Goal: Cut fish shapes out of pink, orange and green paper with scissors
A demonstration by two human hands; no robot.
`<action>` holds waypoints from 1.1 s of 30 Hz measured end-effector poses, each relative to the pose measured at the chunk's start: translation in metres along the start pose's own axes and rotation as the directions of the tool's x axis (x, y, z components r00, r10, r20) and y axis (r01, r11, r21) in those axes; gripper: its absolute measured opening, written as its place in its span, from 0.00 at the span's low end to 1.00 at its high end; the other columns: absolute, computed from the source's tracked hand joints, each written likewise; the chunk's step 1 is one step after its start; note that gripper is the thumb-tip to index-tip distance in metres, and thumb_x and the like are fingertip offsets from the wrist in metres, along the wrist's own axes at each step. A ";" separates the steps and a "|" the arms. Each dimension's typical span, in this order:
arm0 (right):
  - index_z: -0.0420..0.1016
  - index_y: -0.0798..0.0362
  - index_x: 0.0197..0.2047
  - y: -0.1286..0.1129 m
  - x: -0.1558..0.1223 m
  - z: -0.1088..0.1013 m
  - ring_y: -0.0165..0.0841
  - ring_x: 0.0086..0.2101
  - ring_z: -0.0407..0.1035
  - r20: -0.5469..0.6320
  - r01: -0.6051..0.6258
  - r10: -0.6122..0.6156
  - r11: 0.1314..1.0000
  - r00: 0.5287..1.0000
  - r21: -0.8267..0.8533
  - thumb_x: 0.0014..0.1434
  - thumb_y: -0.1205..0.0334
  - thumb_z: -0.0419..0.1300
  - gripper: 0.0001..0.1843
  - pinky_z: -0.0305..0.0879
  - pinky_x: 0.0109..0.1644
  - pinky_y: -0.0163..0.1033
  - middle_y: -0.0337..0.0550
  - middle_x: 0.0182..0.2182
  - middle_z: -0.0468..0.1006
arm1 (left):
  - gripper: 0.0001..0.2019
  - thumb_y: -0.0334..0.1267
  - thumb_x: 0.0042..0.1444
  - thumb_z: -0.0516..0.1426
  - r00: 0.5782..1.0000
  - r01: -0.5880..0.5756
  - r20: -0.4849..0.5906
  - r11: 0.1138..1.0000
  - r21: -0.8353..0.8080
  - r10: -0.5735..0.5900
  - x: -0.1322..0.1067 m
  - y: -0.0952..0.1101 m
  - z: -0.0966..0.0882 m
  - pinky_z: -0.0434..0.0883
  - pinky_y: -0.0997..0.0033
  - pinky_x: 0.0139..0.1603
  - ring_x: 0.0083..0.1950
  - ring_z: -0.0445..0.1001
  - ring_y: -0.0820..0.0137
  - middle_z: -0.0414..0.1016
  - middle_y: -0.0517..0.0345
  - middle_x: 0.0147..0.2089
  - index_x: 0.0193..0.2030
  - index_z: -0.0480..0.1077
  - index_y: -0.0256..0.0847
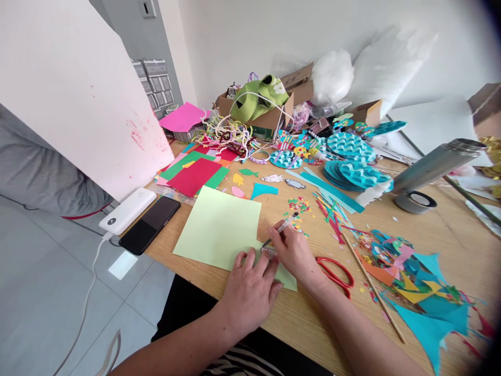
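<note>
A pale green sheet of paper [219, 224] lies at the table's front edge, with a corner cut away on its right side. My left hand [252, 287] rests flat on its lower right part, fingers spread, fingertips against a small white cutout [267, 250] that they partly cover. In my right hand [293, 250] is a pen [287, 222], held slantwise with its tip down beside the cutout. Partly under my right forearm lie red-handled scissors [338, 274]; their blades are hidden. Small paper fish [273, 178] and a blue paper scrap [264, 190] lie beyond the sheet.
A black phone [150, 225] and white power bank [128, 210] sit at the left edge. Coloured paper [195, 176] is stacked behind. Rightward are paper scraps [422, 303], a wooden stick [373, 287], blue wavy discs [348, 175] and a steel flask [436, 163].
</note>
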State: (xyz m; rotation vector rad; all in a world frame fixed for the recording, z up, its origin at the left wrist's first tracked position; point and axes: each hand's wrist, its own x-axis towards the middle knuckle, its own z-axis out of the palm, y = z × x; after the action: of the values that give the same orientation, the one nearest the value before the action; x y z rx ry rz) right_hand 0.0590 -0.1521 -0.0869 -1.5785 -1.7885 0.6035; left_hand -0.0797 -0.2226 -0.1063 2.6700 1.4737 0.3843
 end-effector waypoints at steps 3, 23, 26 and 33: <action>0.62 0.50 0.27 -0.001 0.000 -0.001 0.29 0.17 0.59 -0.010 0.006 -0.006 1.000 1.000 0.000 0.61 0.55 0.48 0.14 0.52 0.24 0.35 0.36 0.18 0.67 | 0.22 0.47 0.64 0.48 1.000 -0.001 -0.001 1.000 0.000 0.001 0.000 0.000 0.000 0.60 0.48 0.58 0.60 0.60 0.54 0.64 0.52 0.62 0.63 0.60 0.44; 0.59 0.49 0.24 0.010 -0.001 -0.006 0.31 0.18 0.60 -0.031 -0.035 0.034 0.999 0.999 -0.034 0.60 0.51 0.47 0.16 0.52 0.25 0.36 0.39 0.18 0.66 | 0.24 0.47 0.64 0.48 1.000 0.001 -0.027 1.000 -0.026 -0.001 0.001 0.001 0.001 0.61 0.47 0.57 0.59 0.60 0.54 0.65 0.53 0.61 0.65 0.59 0.46; 0.60 0.49 0.25 0.014 -0.001 -0.009 0.32 0.18 0.61 -0.034 -0.051 0.050 0.998 0.998 -0.043 0.59 0.51 0.47 0.15 0.52 0.25 0.36 0.39 0.18 0.67 | 0.23 0.48 0.64 0.48 0.999 -0.003 -0.037 1.000 -0.015 0.002 0.001 0.001 0.001 0.62 0.48 0.56 0.58 0.61 0.54 0.65 0.52 0.61 0.64 0.60 0.46; 0.60 0.49 0.24 0.018 -0.001 -0.017 0.32 0.18 0.61 -0.002 -0.079 0.079 0.996 0.997 -0.051 0.59 0.50 0.47 0.16 0.52 0.24 0.36 0.40 0.18 0.69 | 0.23 0.48 0.64 0.48 0.999 0.005 -0.036 1.000 0.003 -0.005 0.002 0.002 0.001 0.62 0.48 0.56 0.58 0.61 0.55 0.66 0.52 0.60 0.64 0.61 0.46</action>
State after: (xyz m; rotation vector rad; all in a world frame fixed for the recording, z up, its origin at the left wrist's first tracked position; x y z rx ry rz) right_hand 0.0834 -0.1512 -0.0890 -1.6901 -1.7610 0.5994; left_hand -0.0766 -0.2222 -0.1064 2.6751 1.4907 0.4328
